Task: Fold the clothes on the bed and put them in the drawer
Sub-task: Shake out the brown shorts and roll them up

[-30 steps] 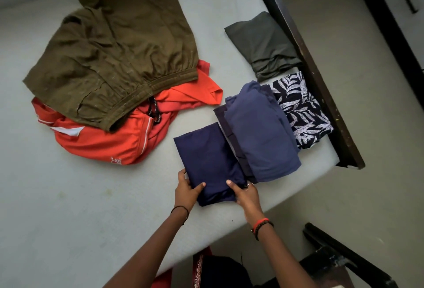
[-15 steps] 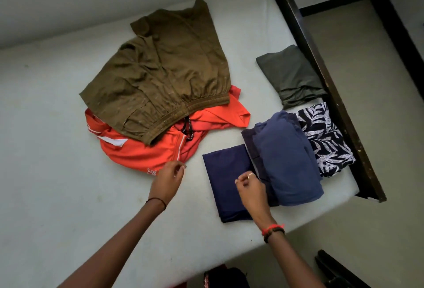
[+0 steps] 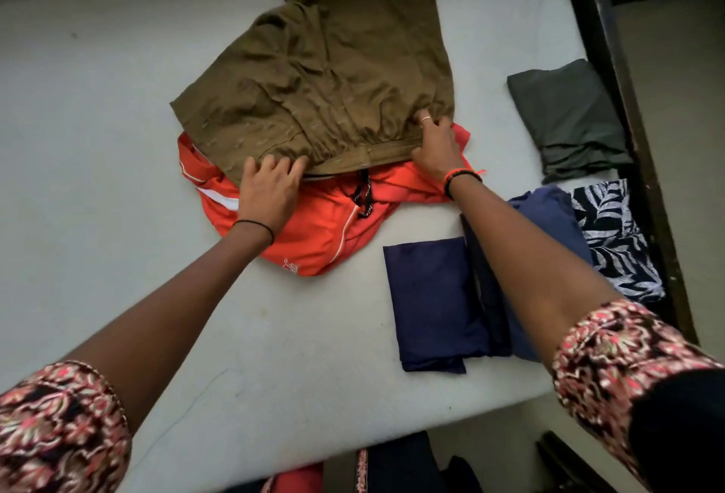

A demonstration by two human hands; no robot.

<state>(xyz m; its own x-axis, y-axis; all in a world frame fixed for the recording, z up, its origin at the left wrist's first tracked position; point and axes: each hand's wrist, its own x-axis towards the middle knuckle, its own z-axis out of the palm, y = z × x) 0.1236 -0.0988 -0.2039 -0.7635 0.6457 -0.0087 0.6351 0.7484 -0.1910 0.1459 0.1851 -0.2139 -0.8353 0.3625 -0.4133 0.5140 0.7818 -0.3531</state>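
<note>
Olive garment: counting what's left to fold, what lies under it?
An orange garment with a black drawstring shows beneath the olive garment; its upper part is covered.

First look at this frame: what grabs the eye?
The left hand and right hand grip the waistband of an olive-brown garment spread mid-bed over a bright orange garment. A folded navy cloth and a folded leaf-print cloth lie toward the right edge of the bed.

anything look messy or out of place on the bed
Nothing looks damaged. The olive garment lies rumpled on the orange garment, both unfolded. At the right, the folded blue piece and navy piece overlap askew rather than stacked squarely.
</note>
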